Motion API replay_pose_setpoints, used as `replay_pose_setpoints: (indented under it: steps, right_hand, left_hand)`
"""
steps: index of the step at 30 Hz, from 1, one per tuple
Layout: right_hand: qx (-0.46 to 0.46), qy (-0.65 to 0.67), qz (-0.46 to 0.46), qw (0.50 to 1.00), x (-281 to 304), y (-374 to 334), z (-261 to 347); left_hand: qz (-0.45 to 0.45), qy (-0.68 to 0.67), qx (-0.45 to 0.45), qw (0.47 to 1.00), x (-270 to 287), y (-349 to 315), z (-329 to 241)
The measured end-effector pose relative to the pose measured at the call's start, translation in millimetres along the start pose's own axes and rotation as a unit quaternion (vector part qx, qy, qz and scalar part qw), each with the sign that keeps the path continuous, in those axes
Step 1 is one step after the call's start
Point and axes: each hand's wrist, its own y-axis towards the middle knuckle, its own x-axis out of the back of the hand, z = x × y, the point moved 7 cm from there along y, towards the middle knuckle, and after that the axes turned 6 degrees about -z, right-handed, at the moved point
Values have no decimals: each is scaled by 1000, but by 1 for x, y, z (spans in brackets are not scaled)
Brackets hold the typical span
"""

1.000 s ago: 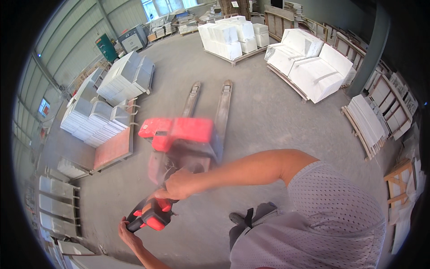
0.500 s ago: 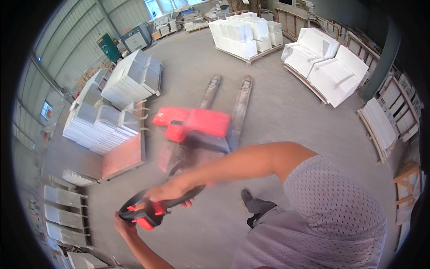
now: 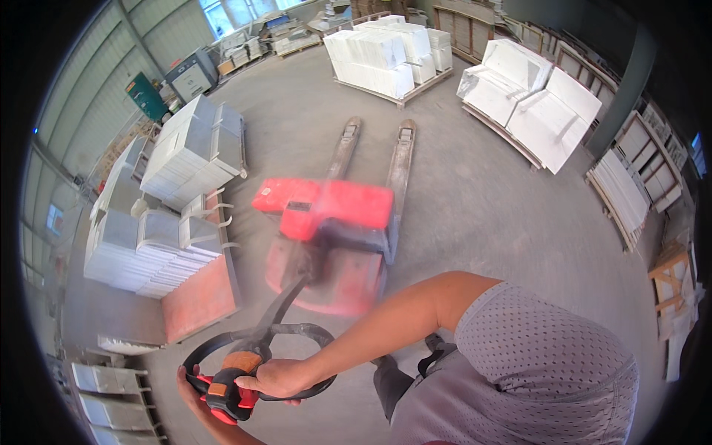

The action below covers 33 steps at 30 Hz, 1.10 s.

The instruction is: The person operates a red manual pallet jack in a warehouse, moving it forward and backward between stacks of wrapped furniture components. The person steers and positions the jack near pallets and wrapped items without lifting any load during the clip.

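A red electric pallet jack [image 3: 337,204] stands in front of me, its two metal forks [image 3: 399,156] pointing away across the floor. Its tiller handle [image 3: 271,337], a black loop with an orange and red control head, tilts back toward me at the lower left. My right hand [image 3: 276,378] is closed on the handle beside the control head, thumb on top. Around the left side of the loop, my left hand [image 3: 191,389] is wrapped, its fingers partly hidden behind it. Nothing lies on the forks.
White slab stacks sit on pallets at the back [image 3: 389,55] and right [image 3: 534,104]. More stacked slabs [image 3: 193,152] and a reddish platform [image 3: 196,297] stand at left. A grey column [image 3: 627,93] rises at right; a green cabinet [image 3: 147,96] stands far left.
The handle and both hands have moved down slightly toward me, exposing more of the loop. My view has shifted, and stacks at left appear farther left. My feet have changed position.
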Motion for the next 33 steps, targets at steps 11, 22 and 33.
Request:
replay_pose_setpoints:
  steps: [11, 22, 33]
  right_hand:
    - [-16, 20, -125, 992, 102, 99, 43]
    - [4, 36, -172, 984, 217, 173, 67]
    - [67, 49, -237, 968, 401, 243, 91]
  left_hand:
    - [151, 45, -44, 987, -132, 273, -5]
    - [207, 89, -15, 974, -300, 378, -20]
    - [322, 209, -41, 922, -554, 413, -52]
